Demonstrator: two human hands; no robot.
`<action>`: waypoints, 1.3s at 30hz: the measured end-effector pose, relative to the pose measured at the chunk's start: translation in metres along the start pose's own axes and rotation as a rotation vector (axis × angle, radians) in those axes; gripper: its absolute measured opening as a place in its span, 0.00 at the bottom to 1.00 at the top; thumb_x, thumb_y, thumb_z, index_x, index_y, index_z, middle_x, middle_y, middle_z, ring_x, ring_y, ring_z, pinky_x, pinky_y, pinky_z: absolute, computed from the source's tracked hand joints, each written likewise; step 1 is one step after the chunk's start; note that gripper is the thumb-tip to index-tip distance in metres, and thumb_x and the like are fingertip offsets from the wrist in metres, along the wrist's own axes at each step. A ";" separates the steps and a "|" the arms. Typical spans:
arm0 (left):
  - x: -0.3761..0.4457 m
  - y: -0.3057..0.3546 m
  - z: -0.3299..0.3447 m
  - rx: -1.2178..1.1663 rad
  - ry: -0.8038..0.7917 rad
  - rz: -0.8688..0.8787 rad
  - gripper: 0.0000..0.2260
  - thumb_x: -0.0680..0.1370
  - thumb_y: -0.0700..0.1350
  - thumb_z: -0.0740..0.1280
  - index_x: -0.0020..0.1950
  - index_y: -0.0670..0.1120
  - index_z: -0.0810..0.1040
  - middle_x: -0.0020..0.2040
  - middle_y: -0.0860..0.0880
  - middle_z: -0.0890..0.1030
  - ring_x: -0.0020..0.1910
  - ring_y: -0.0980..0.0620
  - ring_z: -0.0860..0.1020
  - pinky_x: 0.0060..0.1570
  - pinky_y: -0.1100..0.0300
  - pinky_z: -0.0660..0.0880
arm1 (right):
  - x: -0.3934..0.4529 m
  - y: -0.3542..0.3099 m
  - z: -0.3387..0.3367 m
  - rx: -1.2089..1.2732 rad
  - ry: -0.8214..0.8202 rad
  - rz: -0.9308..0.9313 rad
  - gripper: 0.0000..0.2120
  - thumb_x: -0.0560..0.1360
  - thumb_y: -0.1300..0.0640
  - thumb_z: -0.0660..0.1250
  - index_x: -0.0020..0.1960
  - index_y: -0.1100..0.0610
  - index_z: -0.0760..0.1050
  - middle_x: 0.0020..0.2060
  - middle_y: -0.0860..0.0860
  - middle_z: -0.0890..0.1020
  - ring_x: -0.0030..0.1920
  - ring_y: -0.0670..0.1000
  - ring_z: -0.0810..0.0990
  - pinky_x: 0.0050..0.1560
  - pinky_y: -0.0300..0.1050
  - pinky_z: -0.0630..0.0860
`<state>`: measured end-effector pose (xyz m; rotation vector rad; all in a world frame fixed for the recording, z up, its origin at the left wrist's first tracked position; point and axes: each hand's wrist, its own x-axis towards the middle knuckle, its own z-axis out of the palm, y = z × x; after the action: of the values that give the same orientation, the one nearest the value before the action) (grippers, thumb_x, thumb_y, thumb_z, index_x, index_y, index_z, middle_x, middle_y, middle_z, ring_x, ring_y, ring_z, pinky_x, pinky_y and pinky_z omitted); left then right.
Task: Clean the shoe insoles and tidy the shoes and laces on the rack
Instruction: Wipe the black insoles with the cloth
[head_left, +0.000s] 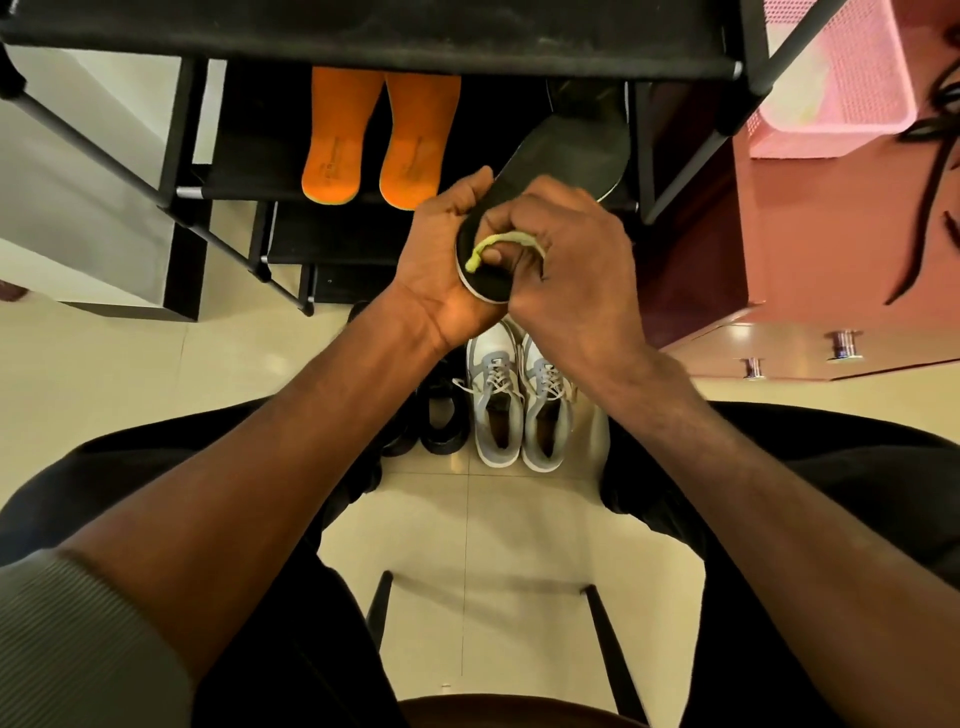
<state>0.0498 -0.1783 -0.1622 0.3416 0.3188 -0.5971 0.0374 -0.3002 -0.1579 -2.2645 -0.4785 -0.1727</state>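
The left hand (441, 260) grips the heel of the black insole (561, 156), whose length runs up-right toward the rack (its toe farthest), while the right hand (566, 260) fingers pinch a yellow cloth (498, 244) against that heel.

- Cream tiled floor (78, 364) glossy under warm light.
- A reddish-brown cabinet (779, 234) stands at the right, two metal knobs (844, 344) along its near edge.
- A pink perforated basket (841, 78) sits on top, far right.
- A white panel (78, 182) at far left.
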 end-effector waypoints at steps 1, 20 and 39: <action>0.001 -0.003 -0.002 0.022 0.037 0.017 0.26 0.87 0.50 0.55 0.41 0.36 0.83 0.32 0.46 0.77 0.28 0.55 0.75 0.32 0.63 0.77 | 0.002 0.000 0.001 -0.022 0.030 0.040 0.08 0.72 0.60 0.67 0.48 0.52 0.83 0.43 0.46 0.79 0.48 0.50 0.78 0.44 0.53 0.78; -0.006 0.010 -0.013 0.161 0.103 0.013 0.24 0.86 0.52 0.55 0.47 0.36 0.82 0.42 0.40 0.83 0.41 0.45 0.84 0.43 0.54 0.83 | 0.013 0.000 0.003 0.142 -0.074 0.114 0.05 0.73 0.60 0.76 0.48 0.55 0.87 0.42 0.47 0.85 0.41 0.45 0.84 0.43 0.46 0.83; -0.009 0.007 -0.002 0.335 0.210 0.221 0.27 0.87 0.49 0.55 0.40 0.39 0.88 0.41 0.42 0.86 0.40 0.48 0.86 0.40 0.59 0.83 | 0.018 0.012 0.005 0.069 -0.066 0.133 0.09 0.74 0.60 0.77 0.54 0.55 0.87 0.47 0.46 0.86 0.44 0.42 0.84 0.47 0.37 0.82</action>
<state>0.0465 -0.1673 -0.1592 0.7551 0.3772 -0.3958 0.0580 -0.2984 -0.1649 -2.2312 -0.3611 -0.0141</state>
